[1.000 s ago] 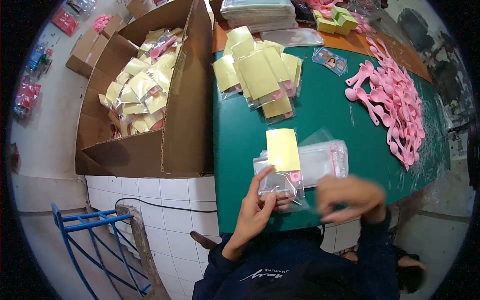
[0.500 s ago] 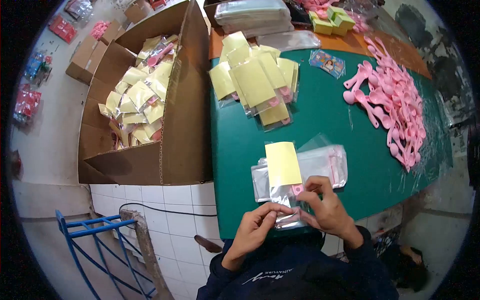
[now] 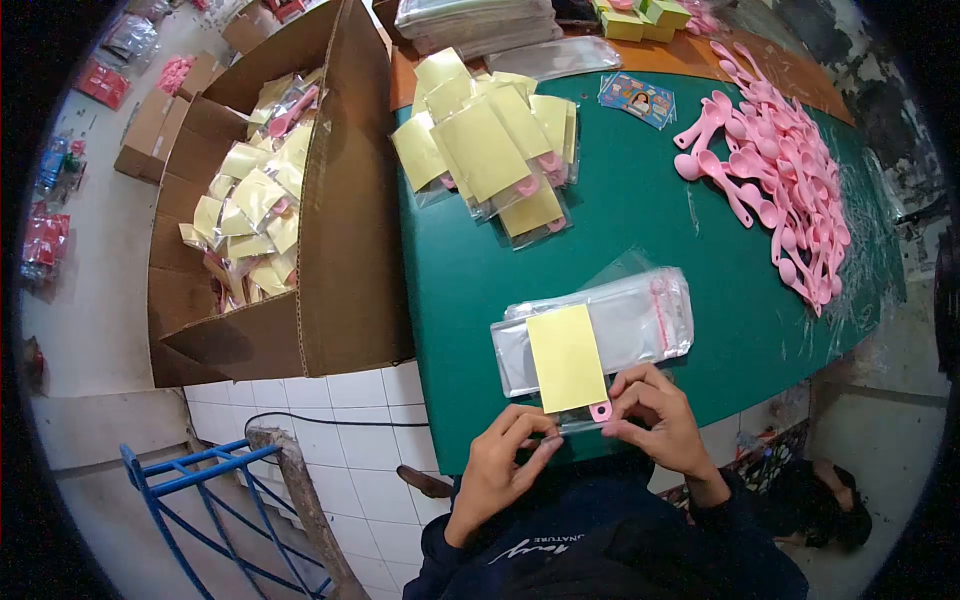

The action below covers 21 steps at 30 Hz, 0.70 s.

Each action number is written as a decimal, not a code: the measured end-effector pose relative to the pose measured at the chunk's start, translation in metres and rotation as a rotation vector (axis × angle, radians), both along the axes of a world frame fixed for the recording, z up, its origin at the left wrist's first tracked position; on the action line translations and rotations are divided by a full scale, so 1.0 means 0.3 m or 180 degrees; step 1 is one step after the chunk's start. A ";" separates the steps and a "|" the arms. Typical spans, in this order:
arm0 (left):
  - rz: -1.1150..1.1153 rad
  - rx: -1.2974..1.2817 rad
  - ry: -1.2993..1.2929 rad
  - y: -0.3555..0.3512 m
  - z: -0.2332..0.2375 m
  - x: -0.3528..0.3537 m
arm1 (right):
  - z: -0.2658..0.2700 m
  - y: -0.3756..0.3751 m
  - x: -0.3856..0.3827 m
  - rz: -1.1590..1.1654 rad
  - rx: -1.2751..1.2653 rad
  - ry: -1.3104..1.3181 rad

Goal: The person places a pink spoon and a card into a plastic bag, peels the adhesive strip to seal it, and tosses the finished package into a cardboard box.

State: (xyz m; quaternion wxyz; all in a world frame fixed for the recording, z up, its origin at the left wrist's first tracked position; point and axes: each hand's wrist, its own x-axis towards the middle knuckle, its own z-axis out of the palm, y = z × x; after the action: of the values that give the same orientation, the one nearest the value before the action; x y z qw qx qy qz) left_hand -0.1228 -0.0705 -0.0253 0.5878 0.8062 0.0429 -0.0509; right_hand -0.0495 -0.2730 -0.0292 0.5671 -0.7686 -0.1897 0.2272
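Observation:
A clear plastic bag (image 3: 575, 421) holding a yellow card (image 3: 566, 358) lies near the table's front edge. The holed handle end of a pink spoon (image 3: 600, 411) shows below the card; the rest of the spoon is hidden. My left hand (image 3: 508, 458) pinches the bag's near left corner between thumb and fingers. At the near right corner, beside the spoon handle, my right hand (image 3: 655, 420) grips the bag's edge with thumb and fingertips. Under the card's bag rests a stack of flat clear bags (image 3: 640, 315).
Packed bags with yellow cards (image 3: 487, 150) are piled farther back, left of a heap of pink spoons (image 3: 790, 190). A large cardboard box (image 3: 355, 220) of similar packs stands left of the green table (image 3: 470, 270). Picture cards (image 3: 637, 99) lie at the back.
The bag's loose near end, stretched toward me before, is now folded up close to the card. My right hand has lowered to the near right corner, and the head view has shifted slightly.

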 end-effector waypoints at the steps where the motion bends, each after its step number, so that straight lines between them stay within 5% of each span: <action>1: 0.0033 0.0019 -0.0014 -0.004 -0.003 -0.005 | -0.009 0.000 -0.010 -0.0065 0.0149 0.0444; 4: 0.0254 -0.0028 0.0137 -0.017 0.004 -0.010 | -0.023 0.020 -0.043 -0.0539 0.0957 0.1478; 10: 0.0474 0.0102 -0.0073 -0.039 -0.028 -0.020 | -0.022 0.037 -0.053 -0.0805 0.0719 0.1435; 16: 0.1385 -0.1119 0.0197 -0.091 -0.039 -0.034 | -0.021 0.062 -0.072 -0.1145 0.0859 0.1097; 21: 0.0729 -0.0609 0.0162 -0.058 -0.030 -0.035 | 0.008 0.052 -0.067 -0.0795 0.0576 0.1068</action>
State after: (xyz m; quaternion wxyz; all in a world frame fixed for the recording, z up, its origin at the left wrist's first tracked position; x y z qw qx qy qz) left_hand -0.1334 -0.0880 -0.0344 0.6626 0.7349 0.1444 -0.0078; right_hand -0.0696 -0.2575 -0.0268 0.6811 -0.6835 -0.0156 0.2619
